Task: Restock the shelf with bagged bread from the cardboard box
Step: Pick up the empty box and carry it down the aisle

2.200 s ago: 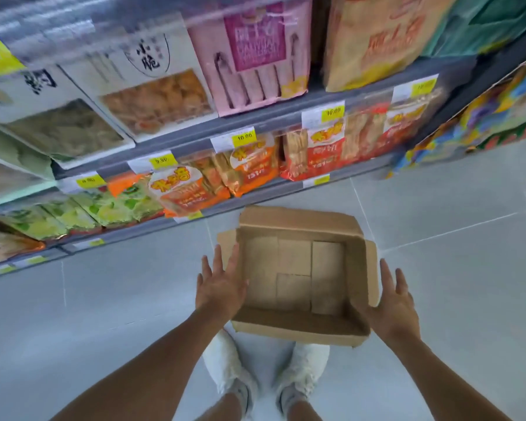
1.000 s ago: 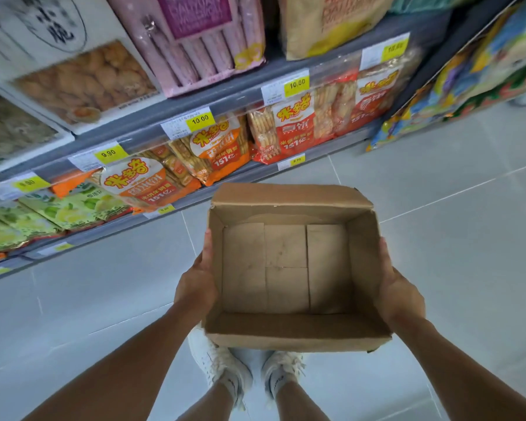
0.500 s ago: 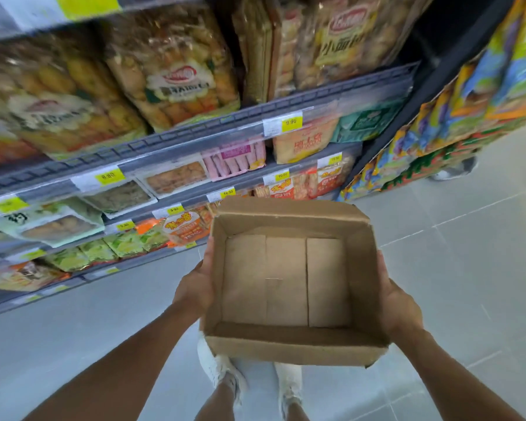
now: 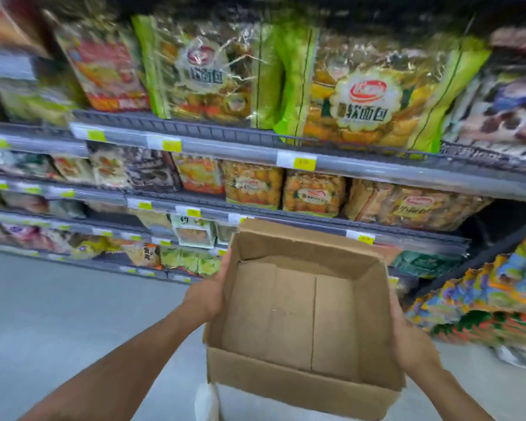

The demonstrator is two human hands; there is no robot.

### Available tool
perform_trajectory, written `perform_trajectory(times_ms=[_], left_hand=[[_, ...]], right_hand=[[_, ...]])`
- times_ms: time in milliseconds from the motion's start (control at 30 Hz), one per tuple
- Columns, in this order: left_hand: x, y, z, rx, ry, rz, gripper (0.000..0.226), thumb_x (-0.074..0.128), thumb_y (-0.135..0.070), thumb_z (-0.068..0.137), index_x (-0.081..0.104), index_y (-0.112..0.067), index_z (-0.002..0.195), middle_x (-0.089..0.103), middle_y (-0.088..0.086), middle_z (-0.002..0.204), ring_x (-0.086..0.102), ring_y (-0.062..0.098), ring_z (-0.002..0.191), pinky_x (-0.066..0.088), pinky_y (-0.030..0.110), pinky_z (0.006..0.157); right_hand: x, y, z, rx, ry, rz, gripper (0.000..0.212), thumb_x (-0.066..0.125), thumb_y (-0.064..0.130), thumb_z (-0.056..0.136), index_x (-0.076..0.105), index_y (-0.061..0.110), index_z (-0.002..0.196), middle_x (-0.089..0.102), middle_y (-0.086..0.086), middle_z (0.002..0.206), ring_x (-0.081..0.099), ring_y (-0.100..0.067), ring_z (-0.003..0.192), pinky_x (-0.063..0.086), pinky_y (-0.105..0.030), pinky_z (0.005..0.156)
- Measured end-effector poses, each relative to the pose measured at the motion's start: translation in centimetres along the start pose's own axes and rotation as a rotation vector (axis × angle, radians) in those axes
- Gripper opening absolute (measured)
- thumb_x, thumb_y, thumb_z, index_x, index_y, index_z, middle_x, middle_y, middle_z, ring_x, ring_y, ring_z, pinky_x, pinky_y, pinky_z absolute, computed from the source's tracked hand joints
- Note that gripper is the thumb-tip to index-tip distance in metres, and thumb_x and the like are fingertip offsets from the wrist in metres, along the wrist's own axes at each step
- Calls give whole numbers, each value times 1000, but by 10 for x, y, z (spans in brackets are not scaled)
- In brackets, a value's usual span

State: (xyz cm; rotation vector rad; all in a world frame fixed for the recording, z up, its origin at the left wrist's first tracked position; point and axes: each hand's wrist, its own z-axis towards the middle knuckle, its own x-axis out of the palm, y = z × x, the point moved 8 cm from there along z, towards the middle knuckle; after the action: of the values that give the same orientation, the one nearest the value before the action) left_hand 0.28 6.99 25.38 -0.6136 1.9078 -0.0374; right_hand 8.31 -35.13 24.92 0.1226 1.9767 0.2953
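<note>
Brown, open-topped, empty cardboard box (image 4: 298, 323) is riding between my left hand (image 4: 205, 294) and right hand (image 4: 407, 338), both pressing flat on its sides, so I am risking it slipping, while green-edged bagged bread (image 4: 368, 95) is sitting shelved above.

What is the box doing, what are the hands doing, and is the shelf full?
Brown cardboard box: open, empty, held up off the floor.
Left hand: grip on the box's left wall.
Right hand: grip on the box's right wall.
Green-edged bread bags: upright, filling the top grey shelf.
</note>
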Motion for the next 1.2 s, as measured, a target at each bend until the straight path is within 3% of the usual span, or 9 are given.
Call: perform_trajectory(times_ms=[100, 300, 400, 467, 533, 633, 833, 1033, 1200], left_hand=[[-43, 65, -65, -141, -125, -28, 108, 44, -2, 89, -38, -47, 143, 65, 14, 101, 60, 29, 72, 43, 37, 62], [-56, 120, -100, -221, -216, -91, 106, 45, -13, 88, -38, -55, 140, 65, 10, 100, 66, 31, 85, 51, 40, 71], [-81, 185, -142, -309, -301, -120, 107, 46, -16, 87, -39, -57, 138, 67, 12, 107, 68, 34, 91, 52, 41, 75], [-94, 231, -176, -371, -343, -164, 103, 45, -20, 89, -36, -58, 139, 68, 13, 115, 68, 35, 98, 52, 42, 80], [-102, 276, -210, -418, -393, -222, 96, 42, -31, 90, -35, -59, 139, 63, 12, 130, 65, 38, 110, 51, 43, 89], [-106, 343, -260, -502, -448, -223, 98, 39, -31, 87, -44, -61, 130, 51, 6, 149, 64, 37, 114, 51, 42, 91], [-119, 463, -362, -709, -567, -214, 94, 42, -26, 92, -30, -47, 149, 48, 3, 151, 64, 38, 109, 50, 41, 85], [-134, 580, -446, -804, -734, -256, 99, 44, -13, 87, -24, -45, 152, 67, 16, 119, 65, 39, 84, 44, 37, 64], [-166, 651, -494, -845, -789, -349, 95, 41, -16, 90, -25, -51, 150, 64, 9, 91, 64, 36, 77, 51, 41, 68]], right_hand=[[-22, 86, -3, -168, 15, 2, 100, 43, -2, 89, -18, 48, 151, 68, -18, 121, 69, -34, 104, 50, -45, 84], [-21, 156, -5, -302, 42, -83, 117, 47, 0, 81, -39, 54, 138, 72, -14, 95, 71, -29, 77, 51, -40, 65], [-22, 247, -16, -426, 54, -166, 104, 44, 1, 89, -30, 44, 148, 58, -23, 136, 62, -39, 116, 48, -48, 91], [-9, 307, -20, -496, 29, -205, 103, 41, -3, 89, -29, 43, 149, 51, -17, 146, 61, -35, 119, 46, -46, 91], [12, 366, -27, -597, 46, -209, 109, 43, -5, 85, -34, 44, 145, 60, -15, 136, 67, -29, 103, 43, -33, 69], [43, 447, -46, -659, 119, -216, 108, 43, 1, 86, -35, 48, 144, 64, -6, 81, 62, -21, 65, 32, -30, 48], [95, 611, -118, -812, 102, -269, 108, 45, 6, 87, -34, 56, 141, 52, 5, 62, 57, -23, 55, 29, -31, 46], [137, 754, -181, -996, 82, -364, 108, 51, 10, 92, -40, 40, 144, 57, -5, 56, 56, -22, 45, 32, -30, 43], [160, 851, -210, -1155, 12, -401, 109, 52, 14, 91, -41, 33, 145, 54, -4, 50, 57, -28, 44, 34, -33, 41]])
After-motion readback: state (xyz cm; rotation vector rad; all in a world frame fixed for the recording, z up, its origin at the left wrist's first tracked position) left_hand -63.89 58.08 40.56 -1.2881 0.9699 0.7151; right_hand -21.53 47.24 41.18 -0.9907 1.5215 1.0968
